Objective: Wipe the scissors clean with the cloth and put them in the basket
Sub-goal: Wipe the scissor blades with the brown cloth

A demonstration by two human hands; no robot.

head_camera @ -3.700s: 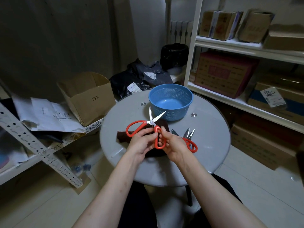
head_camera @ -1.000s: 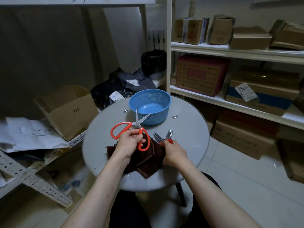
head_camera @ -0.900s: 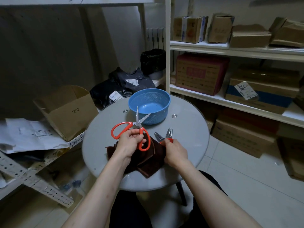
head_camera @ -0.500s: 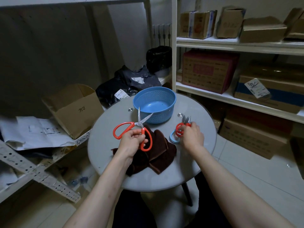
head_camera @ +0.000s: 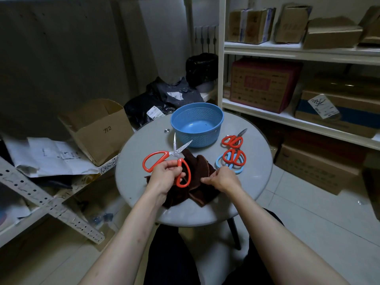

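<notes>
Withdrawn from the spare scissors since half a second ago: right hand (head_camera: pixel 223 179), now back at 5 o'clock on the tabletop (head_camera: pixel 139 138), thumb and fingertips pinching the right edge of the cloth (head_camera: pixel 198 171), dark brown and rumpled. Left behind at 2 to 3 o'clock, just right of the basket (head_camera: pixel 220 120): small red scissors (head_camera: pixel 232 140) and, nearer, another red pair (head_camera: pixel 234 158) lying across a blue pair (head_camera: pixel 220 163). Nothing visible inside the basket at 12 o'clock, so no pair put away yet.

Gripped in the left hand (head_camera: pixel 166 173), above the cloth near the tabletop's middle: large red scissors (head_camera: pixel 156 161), fingers curled round the handles close to the pivot, blades splayed and pointing toward 12 o'clock, tips close to the basket wall.

Likely trouble from here: wiping along open blades through a single fold of cloth, with a nick to the right fingers if drawn against the edge rather than along the flat. Held by one hand only and near the pivot, so prone to swivelling or snapping shut under wiping pressure. Also worth watching when lifting the cloth: snagging the blue pair just beside its right corner and dragging it toward the rim at 4 o'clock. With too much forward push, easy to jab the tips into the basket and shove it back.
</notes>
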